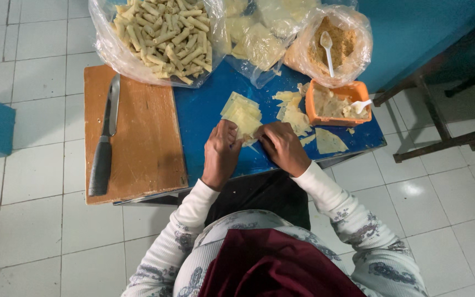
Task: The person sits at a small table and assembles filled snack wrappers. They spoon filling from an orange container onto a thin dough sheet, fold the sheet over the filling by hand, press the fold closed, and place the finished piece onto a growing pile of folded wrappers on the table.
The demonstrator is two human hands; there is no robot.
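Note:
My left hand (221,154) and my right hand (283,147) rest side by side on the small blue table (199,115), fingers curled onto a pale yellow wrapper sheet (247,129) between them. A short stack of the same square sheets (237,105) lies just beyond my fingers. More torn sheets (292,113) lie to the right, and a single sheet (329,142) sits near the table's right edge. An orange tub (336,103) of filling with a white spoon (362,103) stands at the right.
A wooden cutting board (138,137) with a black-handled knife (104,144) covers the table's left. Clear bags hold rolled sticks (163,33), spare sheets (259,44) and brown crumbs (336,41) with a spoon. White floor tiles surround; dark chair legs (441,126) at right.

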